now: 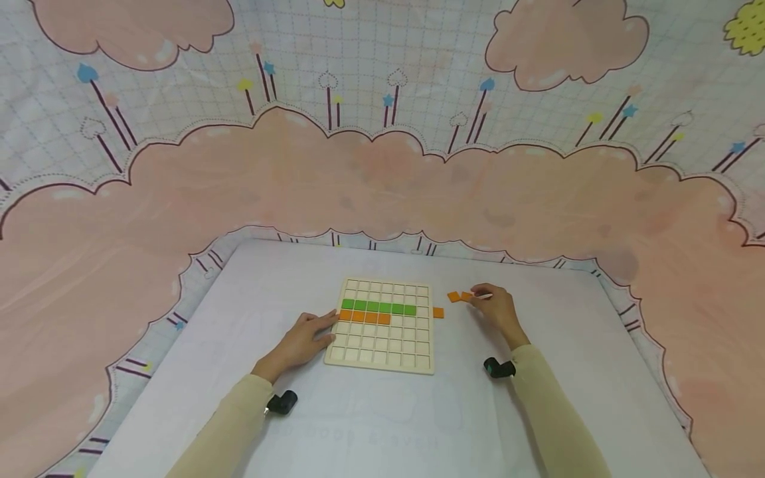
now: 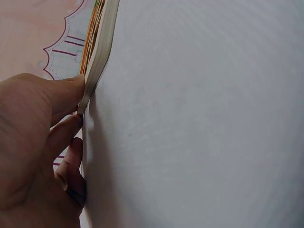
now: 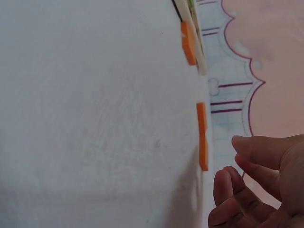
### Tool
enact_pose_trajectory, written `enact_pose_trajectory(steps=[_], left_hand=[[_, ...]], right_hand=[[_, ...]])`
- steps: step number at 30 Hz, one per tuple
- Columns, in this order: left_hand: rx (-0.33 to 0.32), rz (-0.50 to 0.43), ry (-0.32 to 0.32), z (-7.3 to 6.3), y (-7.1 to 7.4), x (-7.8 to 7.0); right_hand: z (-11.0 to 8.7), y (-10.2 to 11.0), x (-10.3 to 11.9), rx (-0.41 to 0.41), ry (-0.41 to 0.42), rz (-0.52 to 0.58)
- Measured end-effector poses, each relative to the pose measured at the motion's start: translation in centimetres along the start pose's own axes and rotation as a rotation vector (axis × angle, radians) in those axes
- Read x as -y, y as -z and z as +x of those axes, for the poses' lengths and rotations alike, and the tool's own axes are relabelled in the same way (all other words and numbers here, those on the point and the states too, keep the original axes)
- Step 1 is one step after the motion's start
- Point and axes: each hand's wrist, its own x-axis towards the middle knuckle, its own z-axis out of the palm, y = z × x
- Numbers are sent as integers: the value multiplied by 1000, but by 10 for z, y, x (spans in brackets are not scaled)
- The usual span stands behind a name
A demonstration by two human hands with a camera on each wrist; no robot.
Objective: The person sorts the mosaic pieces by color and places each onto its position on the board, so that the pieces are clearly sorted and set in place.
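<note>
A pale wooden grid board (image 1: 382, 342) lies on the table. Across it runs a row of several green tiles (image 1: 379, 307), with a shorter row of orange tiles (image 1: 364, 318) just below. My left hand (image 1: 301, 342) touches the board's left edge, thumb and fingertips set against its side in the left wrist view. My right hand (image 1: 496, 309) hovers right of the board, beside two loose orange tiles (image 1: 454, 297). In the right wrist view its thumb and index fingertips come close together with nothing visible between them.
Another orange tile (image 1: 439, 313) lies at the board's right edge. The white table (image 1: 382, 425) is backed by a patterned cloth (image 1: 382, 179) with pink clouds. Dark wrist cameras (image 1: 499, 368) sit by both sleeves.
</note>
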Motion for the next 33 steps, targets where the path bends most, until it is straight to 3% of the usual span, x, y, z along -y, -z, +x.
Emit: enact_pose_trajectory(steps=[22,33], left_hand=[[6,7,19,1,0,-2],[6,1,14,1,1,-1]], right_hand=[[15,-6,-6,40,-107,-78],[11,-6,-6,-8,-58,-17]])
